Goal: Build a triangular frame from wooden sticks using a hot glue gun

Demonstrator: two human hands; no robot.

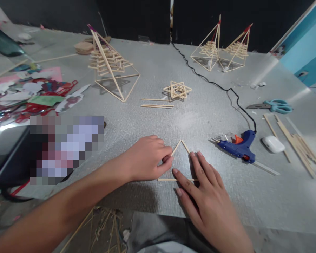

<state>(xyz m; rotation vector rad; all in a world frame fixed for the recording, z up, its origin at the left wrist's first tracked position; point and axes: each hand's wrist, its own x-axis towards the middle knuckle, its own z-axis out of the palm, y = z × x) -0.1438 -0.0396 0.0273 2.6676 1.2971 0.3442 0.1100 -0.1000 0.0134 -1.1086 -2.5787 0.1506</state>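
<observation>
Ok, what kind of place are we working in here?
Probably a craft workspace: a blue glue gun lies beside the hands, scissors behind it, and a stick pyramid stands farther back.

Hands (206, 196) press thin wooden sticks (186, 147) into a triangle.

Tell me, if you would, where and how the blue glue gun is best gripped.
I would take the blue glue gun by its handle, coming from the right: it lies on its side, handle pointing away from you, nozzle facing left, clear of that approach.
</observation>
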